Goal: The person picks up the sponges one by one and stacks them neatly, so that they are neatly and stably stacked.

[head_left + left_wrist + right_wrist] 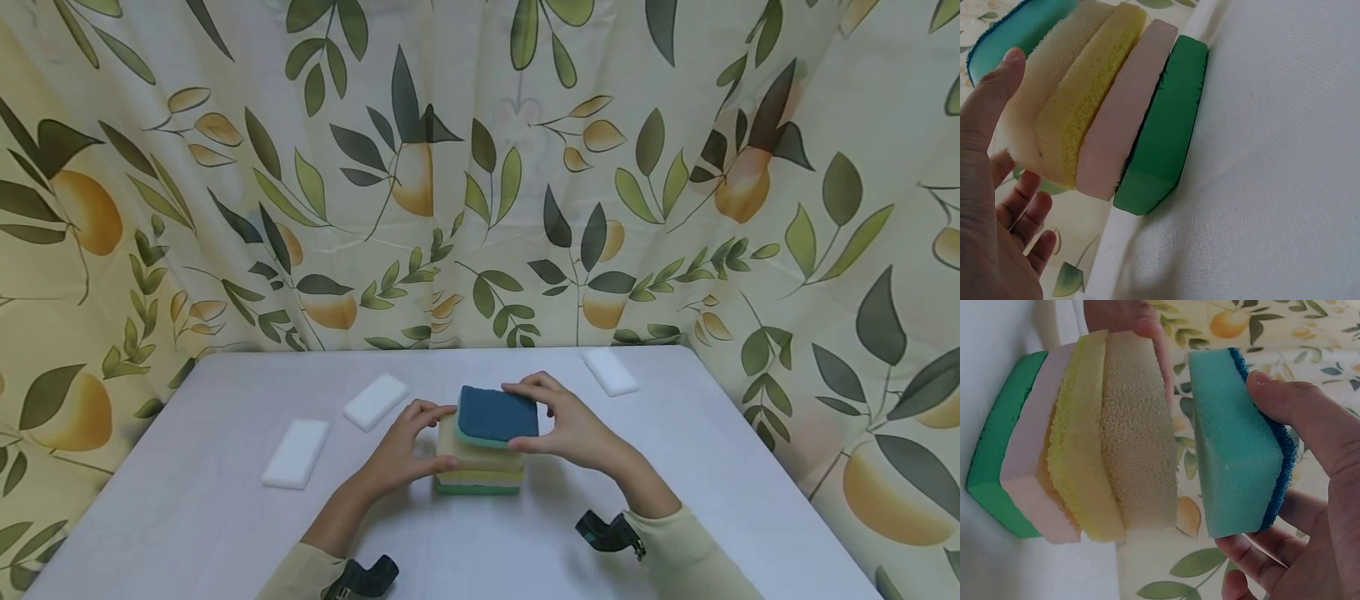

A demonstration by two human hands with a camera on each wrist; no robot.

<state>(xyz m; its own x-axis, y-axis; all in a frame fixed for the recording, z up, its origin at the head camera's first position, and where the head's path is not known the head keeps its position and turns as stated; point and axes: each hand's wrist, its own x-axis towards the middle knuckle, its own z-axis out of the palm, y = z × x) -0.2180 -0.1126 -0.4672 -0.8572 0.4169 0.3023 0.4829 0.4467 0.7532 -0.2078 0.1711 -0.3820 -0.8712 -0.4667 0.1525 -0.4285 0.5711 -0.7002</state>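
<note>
A stack of sponges stands on the table: a green sponge (1163,131) at the bottom, then a pink sponge (1125,112), a yellow sponge (1085,444) and a beige sponge (1140,431) on top. My left hand (401,450) holds the beige sponge at its left side, thumb in front and index finger towards the back. Above the stack, my right hand (577,425) grips a teal sponge (1235,444) with a dark blue scouring layer facing up. A gap separates it from the beige sponge in the right wrist view.
Two white sponge blocks lie left of the stack, one nearer block (296,454) and one farther block (375,402). A third white block (610,371) lies near the back right edge of the white-covered table (225,533). A leaf-patterned curtain (480,275) hangs behind.
</note>
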